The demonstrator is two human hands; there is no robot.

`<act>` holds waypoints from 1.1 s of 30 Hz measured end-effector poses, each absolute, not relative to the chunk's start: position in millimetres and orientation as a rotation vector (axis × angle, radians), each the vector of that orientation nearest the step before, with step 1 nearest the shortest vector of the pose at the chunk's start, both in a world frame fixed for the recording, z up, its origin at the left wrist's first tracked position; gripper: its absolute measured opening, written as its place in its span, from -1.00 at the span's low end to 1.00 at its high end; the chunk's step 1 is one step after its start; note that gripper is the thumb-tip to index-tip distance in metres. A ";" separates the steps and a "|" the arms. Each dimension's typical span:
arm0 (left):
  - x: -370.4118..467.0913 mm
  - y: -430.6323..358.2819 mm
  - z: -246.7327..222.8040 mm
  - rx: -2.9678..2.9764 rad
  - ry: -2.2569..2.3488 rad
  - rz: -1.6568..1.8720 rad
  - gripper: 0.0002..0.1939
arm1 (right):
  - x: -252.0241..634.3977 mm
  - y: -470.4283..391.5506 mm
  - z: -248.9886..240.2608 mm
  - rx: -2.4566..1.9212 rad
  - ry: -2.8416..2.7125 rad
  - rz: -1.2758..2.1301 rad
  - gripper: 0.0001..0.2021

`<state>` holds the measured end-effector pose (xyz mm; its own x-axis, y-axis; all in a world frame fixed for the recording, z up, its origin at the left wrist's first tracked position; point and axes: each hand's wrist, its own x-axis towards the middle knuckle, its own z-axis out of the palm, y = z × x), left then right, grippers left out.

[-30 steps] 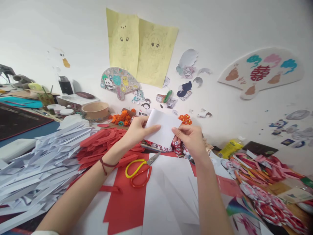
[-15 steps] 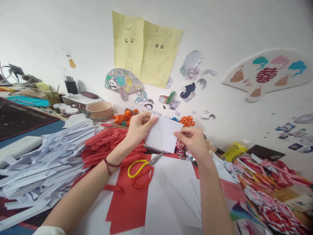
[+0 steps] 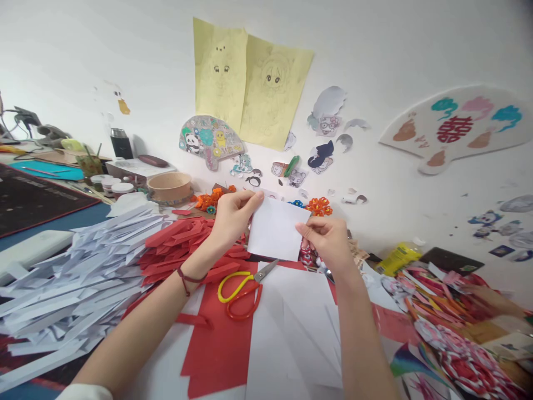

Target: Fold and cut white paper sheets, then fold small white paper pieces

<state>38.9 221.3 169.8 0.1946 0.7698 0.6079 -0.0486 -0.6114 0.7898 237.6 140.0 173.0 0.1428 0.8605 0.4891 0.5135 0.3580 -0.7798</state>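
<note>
A small white sheet of paper [image 3: 277, 229] is held up between both hands above the desk. My left hand [image 3: 236, 218] pinches its upper left corner between thumb and fingers. On the right edge, my right hand [image 3: 327, 236] grips it with the thumb in front. Below lie scissors [image 3: 245, 291] with one yellow and one red handle loop, blades pointing up and to the right. They rest across red paper [image 3: 220, 344] and larger white sheets [image 3: 295, 333].
Folded white paper strips [image 3: 91, 278] heap at the left, beside folded red strips [image 3: 179, 247]. Behind stand a round tan container [image 3: 169, 187] and orange flowers [image 3: 318, 206]. At right are a yellow bottle [image 3: 397, 258], braided strips [image 3: 470, 355] and another person's hand [image 3: 495, 300], blurred.
The white paper's left side has dropped slightly and my left hand has shifted a little left along its corner. Another person's blurred hand has appeared at the far right.
</note>
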 end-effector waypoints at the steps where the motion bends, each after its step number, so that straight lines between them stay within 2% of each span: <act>1: 38.0 222.1 170.5 1.788 0.667 1.437 -0.55 | 238.9 140.1 172.4 -1.289 -1.500 0.401 -0.64; 4: 34.3 224.1 172.7 1.888 0.639 1.259 -0.52 | 241.7 139.9 171.2 -1.280 -1.468 0.418 -0.65; 10: 30.5 224.3 174.3 2.030 0.729 1.351 -0.47 | 240.8 139.7 170.6 -1.281 -1.473 0.396 -0.66; 16: 30.2 228.7 171.4 2.023 0.601 1.134 -0.53 | 242.0 136.1 173.1 -1.266 -1.441 0.345 -0.67; 22: 37.7 225.8 167.4 2.061 0.851 1.358 -0.53 | 237.3 134.4 175.4 -1.314 -1.442 0.266 -0.66; 27: 40.2 228.6 164.3 2.111 0.704 1.212 -0.51 | 242.1 135.1 174.8 -1.313 -1.421 0.167 -0.65; 33: 37.3 226.4 166.6 2.148 0.760 1.291 -0.51 | 241.9 135.2 175.4 -1.301 -1.380 0.228 -0.69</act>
<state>37.3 226.4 166.6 0.3890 0.6908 0.6095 0.1982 -0.7089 0.6769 241.9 135.2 175.4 0.2856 0.7685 0.5725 0.5429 0.3625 -0.7575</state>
